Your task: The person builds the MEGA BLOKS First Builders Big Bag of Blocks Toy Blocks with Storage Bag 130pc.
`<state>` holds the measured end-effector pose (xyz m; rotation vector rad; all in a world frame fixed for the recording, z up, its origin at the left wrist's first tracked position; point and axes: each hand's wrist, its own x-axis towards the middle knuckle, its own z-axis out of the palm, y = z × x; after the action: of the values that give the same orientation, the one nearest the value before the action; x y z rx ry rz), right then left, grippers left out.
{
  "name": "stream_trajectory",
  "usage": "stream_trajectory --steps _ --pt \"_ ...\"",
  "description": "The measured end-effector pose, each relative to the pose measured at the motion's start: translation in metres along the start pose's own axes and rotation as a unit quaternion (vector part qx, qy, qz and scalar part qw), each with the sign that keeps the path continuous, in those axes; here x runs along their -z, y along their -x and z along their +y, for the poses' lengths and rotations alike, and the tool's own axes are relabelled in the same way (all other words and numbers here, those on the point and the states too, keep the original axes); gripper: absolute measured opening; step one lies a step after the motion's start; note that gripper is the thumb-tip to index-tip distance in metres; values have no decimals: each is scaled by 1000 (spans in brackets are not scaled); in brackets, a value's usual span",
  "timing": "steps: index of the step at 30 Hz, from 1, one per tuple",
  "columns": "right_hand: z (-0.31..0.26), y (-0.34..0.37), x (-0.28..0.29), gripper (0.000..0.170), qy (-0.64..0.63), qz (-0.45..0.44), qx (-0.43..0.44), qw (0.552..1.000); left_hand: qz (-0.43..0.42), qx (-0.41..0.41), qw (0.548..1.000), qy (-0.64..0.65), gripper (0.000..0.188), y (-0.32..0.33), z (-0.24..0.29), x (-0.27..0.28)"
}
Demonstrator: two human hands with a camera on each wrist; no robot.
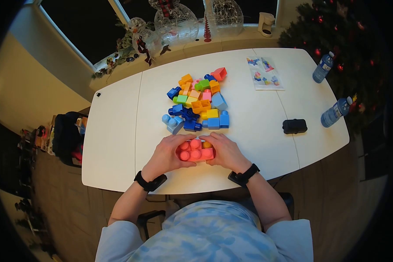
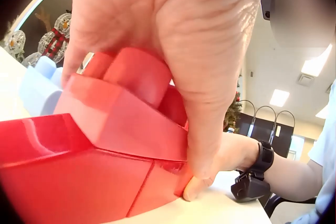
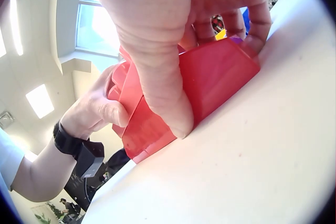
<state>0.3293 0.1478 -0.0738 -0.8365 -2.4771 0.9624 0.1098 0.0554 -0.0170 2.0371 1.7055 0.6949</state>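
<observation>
In the head view, several red toy building blocks (image 1: 195,154) sit joined together at the table's near side, round studs facing up. My left hand (image 1: 167,153) grips their left side, with thumb low and fingers around the far edge. On the other side my right hand (image 1: 226,152) holds them the same way; the right wrist view shows its thumb (image 3: 168,98) pressed along a red wall, low by the tabletop. An orange-yellow stud (image 1: 207,144) shows beside the right fingers. Up close in the left wrist view, a red block (image 2: 126,119) rests on a wider red one (image 2: 79,182).
Just beyond the hands lies a pile of loose blocks (image 1: 190,114) in blue, orange, green, yellow and pink. A picture sheet (image 1: 265,73), a black case (image 1: 294,126) and two water bottles (image 1: 323,67) are on the right part of the white table (image 1: 111,144).
</observation>
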Motion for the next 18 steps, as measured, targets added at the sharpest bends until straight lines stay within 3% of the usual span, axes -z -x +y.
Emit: stream_trajectory --steps 6,8,9,11,15,18 --pt "-5 -1 10 78 25 -28 11 999 38 15 999 18 67 3 0 -12" --pt "-22 1 41 82 27 -127 -31 991 44 13 999 29 66 3 0 -12" --pt "-24 -2 55 82 31 -128 -30 991 46 14 998 38 64 4 -1 -12" --pt "-20 -16 87 73 60 -47 36 996 52 12 997 50 64 4 -5 -16" --pt "3 -83 140 44 185 94 33 978 48 18 997 56 64 5 -6 -16" --pt "45 -137 142 33 192 97 49 975 51 17 997 57 63 5 -3 -15"
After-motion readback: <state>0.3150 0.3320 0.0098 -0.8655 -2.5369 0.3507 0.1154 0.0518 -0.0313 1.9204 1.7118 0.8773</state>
